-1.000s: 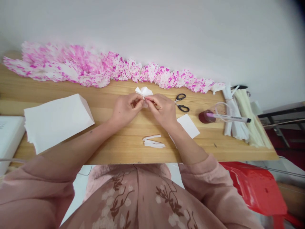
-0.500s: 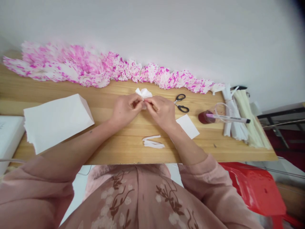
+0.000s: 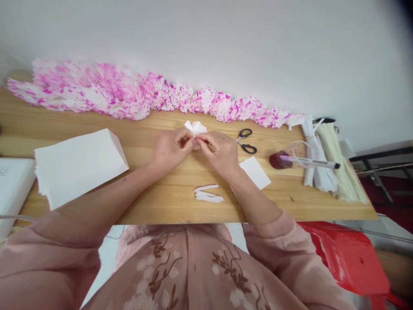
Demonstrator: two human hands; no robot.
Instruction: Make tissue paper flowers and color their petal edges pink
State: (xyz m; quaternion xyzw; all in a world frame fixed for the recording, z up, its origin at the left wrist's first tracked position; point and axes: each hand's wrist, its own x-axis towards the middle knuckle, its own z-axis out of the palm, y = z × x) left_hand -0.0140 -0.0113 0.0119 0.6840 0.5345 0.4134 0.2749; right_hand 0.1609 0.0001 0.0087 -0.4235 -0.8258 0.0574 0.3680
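Note:
Above the middle of the table, my left hand [image 3: 172, 146] and my right hand [image 3: 217, 150] meet at the fingertips. Both pinch a small white paper flower [image 3: 196, 126], its gathered centre between them and its petals fanning out above. Part of it is hidden behind my fingers. Just right of my right hand lie black-handled scissors [image 3: 248, 141], blades partly hidden by the hand. A white paper square [image 3: 256, 172] sits partly under my right forearm. Several thin white strips [image 3: 209, 196] lie on the wood below my hands.
Pink-and-white crumpled paper flowers [image 3: 135, 97] line the wall. A stack of white paper [image 3: 77, 165] is at left, beside a white box [image 3: 14, 189]. At right are a cup of dark red liquid [image 3: 279, 160], a pen [image 3: 312, 162] across it, and bundled white strips [image 3: 318, 163]. A red stool [image 3: 351, 258] stands below.
The whole view has shifted very slightly. Both hands keep their pinch on the white paper flower, and its petals look slightly changed in shape.

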